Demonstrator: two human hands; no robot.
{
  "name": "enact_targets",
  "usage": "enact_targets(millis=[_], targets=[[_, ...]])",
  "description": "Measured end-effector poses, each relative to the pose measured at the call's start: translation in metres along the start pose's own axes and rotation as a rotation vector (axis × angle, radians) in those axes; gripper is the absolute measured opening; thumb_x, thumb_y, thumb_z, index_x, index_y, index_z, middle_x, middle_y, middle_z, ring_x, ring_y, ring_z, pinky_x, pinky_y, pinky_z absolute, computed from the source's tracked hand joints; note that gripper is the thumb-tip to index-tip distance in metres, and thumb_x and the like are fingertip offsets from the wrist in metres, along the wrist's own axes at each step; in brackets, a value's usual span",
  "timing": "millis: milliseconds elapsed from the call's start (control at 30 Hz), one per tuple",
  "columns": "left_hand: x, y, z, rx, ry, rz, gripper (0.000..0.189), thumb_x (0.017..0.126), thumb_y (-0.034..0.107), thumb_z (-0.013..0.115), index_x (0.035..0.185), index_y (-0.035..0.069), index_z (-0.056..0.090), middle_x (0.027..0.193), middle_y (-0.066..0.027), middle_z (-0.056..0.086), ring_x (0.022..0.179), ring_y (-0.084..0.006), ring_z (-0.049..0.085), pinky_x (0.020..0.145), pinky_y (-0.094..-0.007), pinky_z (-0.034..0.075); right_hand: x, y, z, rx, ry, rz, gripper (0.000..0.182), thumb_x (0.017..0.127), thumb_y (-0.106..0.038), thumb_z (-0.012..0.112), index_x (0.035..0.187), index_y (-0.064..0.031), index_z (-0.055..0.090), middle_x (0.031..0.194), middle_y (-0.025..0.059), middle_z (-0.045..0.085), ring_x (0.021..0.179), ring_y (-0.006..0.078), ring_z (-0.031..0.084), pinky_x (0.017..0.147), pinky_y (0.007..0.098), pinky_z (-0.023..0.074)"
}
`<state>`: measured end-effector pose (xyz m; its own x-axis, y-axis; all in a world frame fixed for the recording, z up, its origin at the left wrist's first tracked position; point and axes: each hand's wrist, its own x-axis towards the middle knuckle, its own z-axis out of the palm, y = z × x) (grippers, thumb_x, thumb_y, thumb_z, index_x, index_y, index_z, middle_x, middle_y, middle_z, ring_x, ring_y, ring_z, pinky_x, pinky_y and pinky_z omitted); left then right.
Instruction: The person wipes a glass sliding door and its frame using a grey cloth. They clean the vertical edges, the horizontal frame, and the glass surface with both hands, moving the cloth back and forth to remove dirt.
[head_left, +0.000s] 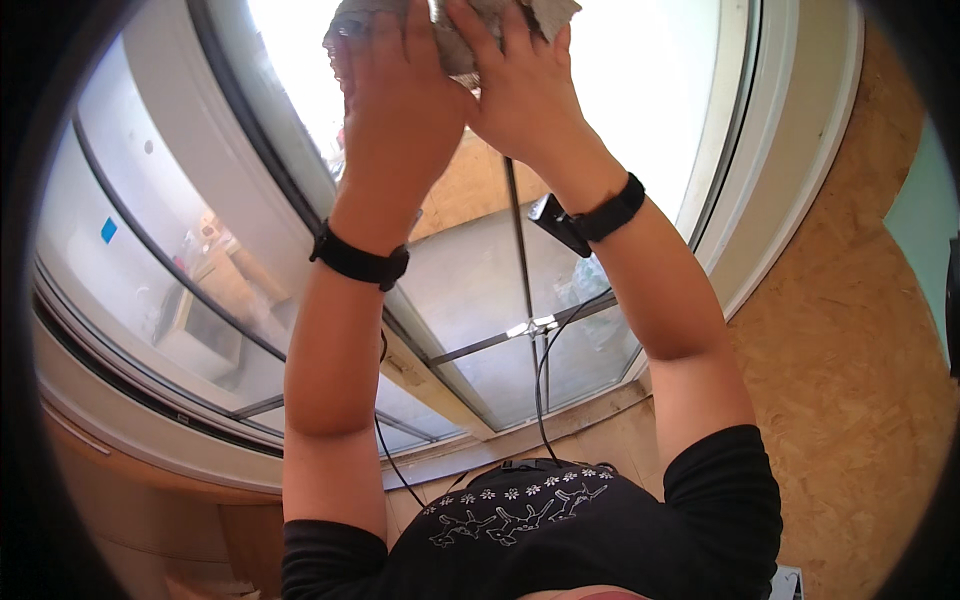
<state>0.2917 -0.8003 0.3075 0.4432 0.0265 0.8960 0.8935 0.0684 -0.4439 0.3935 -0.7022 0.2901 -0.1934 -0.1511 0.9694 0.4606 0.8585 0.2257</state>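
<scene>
Both arms are raised in front of a bright glazed window or door. My left hand (405, 90) and my right hand (525, 90) are side by side at the top of the view, thumbs nearly touching. Under their fingers is a crumpled grey cloth (456, 54), cut off by the picture's top edge. The fingertips are partly hidden in its folds. Behind it is the window pane (630, 82), washed out by light; I cannot tell whether the cloth touches the glass. Each wrist has a black strap, and a small black device (559, 223) sits at the right one.
A sliding glass panel (142, 232) in a pale frame stands to the left. Thin black cables (538, 375) hang down near my torso. An OSB board wall (810, 420) runs along the right. Below lies a wooden sill (600, 420).
</scene>
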Motion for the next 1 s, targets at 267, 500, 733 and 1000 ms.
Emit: enact_targets(millis=[267, 500, 733, 1000], targets=[[0.05, 0.09, 0.085, -0.047, -0.165, 0.022, 0.06, 0.082, 0.009, 0.058, 0.137, -0.011, 0.041, 0.134, -0.0302, 0.044, 0.127, -0.0523, 0.04, 0.115, -0.0625, 0.021, -0.028, 0.146, -0.053, -0.146, -0.025, -0.093, 0.087, 0.081, -0.039, 0.068, 0.153, -0.0108, 0.029, 0.132, 0.0349, 0.044, 0.123, 0.0532, 0.043, 0.104, 0.0649, 0.0313], [0.085, 0.192, 0.189, -0.2, -0.112, -0.012, 0.058, 0.083, 0.014, 0.056, 0.136, -0.008, 0.045, 0.135, -0.0291, 0.045, 0.13, -0.05, 0.037, 0.116, -0.062, 0.018, -0.083, 0.282, -0.092, -0.302, -0.085, -0.083, 0.081, 0.09, -0.038, 0.06, 0.153, -0.0033, 0.023, 0.151, 0.0257, 0.032, 0.13, 0.053, 0.034, 0.113, 0.0631, 0.0201], [0.03, 0.249, 0.193, -0.214, -0.367, 0.01, 0.063, 0.083, 0.015, 0.057, 0.141, -0.005, 0.042, 0.137, -0.0223, 0.046, 0.128, -0.0434, 0.041, 0.115, -0.0603, 0.02, -0.187, 0.289, -0.087, -0.124, -0.044, 0.042, 0.078, 0.085, -0.038, 0.067, 0.151, -0.0098, 0.034, 0.119, 0.0289, 0.051, 0.109, 0.0479, 0.048, 0.103, 0.0642, 0.0286], [-0.142, 0.329, 0.172, -0.426, -0.803, -0.14, 0.067, 0.076, 0.007, 0.058, 0.142, 0.001, 0.046, 0.131, -0.0176, 0.055, 0.113, -0.0401, 0.052, 0.11, -0.0595, 0.028, -0.387, 0.213, -0.088, -0.096, -0.672, 0.381, 0.07, 0.081, -0.035, 0.069, 0.139, -0.0039, 0.045, 0.113, 0.0257, 0.052, 0.103, 0.0439, 0.053, 0.086, 0.0585, 0.0403]])
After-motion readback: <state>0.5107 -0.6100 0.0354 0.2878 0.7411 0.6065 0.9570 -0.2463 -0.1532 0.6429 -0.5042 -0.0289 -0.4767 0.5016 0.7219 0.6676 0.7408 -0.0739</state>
